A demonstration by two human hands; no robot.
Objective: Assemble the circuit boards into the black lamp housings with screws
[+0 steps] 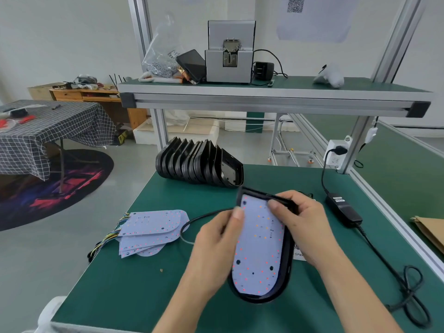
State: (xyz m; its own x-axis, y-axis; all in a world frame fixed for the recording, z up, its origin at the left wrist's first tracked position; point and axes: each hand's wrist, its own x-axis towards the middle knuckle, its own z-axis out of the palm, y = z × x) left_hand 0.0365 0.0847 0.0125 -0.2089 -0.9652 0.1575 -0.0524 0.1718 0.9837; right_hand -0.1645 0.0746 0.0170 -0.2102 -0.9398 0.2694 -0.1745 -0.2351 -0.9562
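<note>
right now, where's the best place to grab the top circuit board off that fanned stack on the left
Pinch the top circuit board at its rounded right end, coming from the right. That end overhangs the boards beneath in the fanned stack, so a thumb could probably slip under it. The left end carries the coloured wires, which are better left alone.

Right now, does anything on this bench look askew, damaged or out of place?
Nothing looks damaged. The spare circuit boards lie in a loosely fanned pile, wires overhanging the table edge, and a small crumb sits on the mat.
</note>
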